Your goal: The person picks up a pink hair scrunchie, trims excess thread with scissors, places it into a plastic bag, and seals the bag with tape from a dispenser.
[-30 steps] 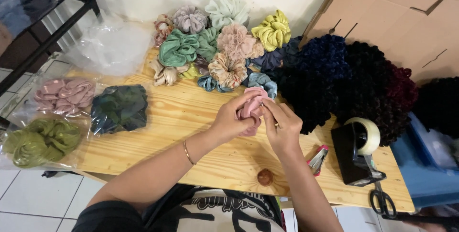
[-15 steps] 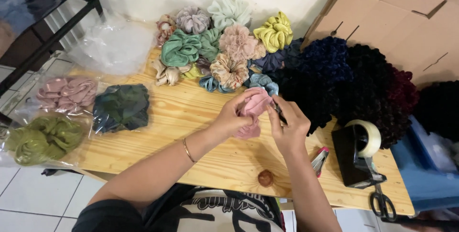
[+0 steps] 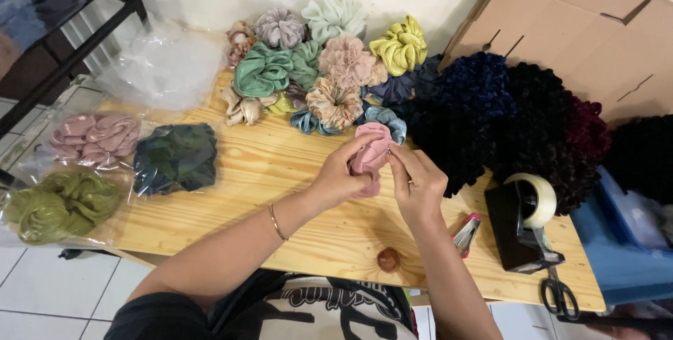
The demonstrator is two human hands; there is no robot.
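Over the middle of the wooden table (image 3: 280, 165), both my hands work on one pink scrunchie (image 3: 370, 145). My left hand (image 3: 342, 172) grips its lower part from the left, a thin bracelet on that wrist. My right hand (image 3: 418, 184) pinches its right edge between thumb and fingertips; something thin and dark seems to sit in that pinch, too small to name. Most of the scrunchie is hidden between the two hands.
A heap of pastel scrunchies (image 3: 315, 66) and dark velvet ones (image 3: 512, 123) lines the table's back. Bagged scrunchies in pink (image 3: 94, 137), dark green (image 3: 175, 158) and olive (image 3: 59, 203) lie left. A tape dispenser (image 3: 522, 224), scissors (image 3: 559, 291), a small stapler (image 3: 466, 233) and cardboard boxes (image 3: 582, 24) are right.
My right hand has shifted slightly along the scrunchie's right edge and dropped a little. My left hand keeps its grip. Nothing else on the table moved.
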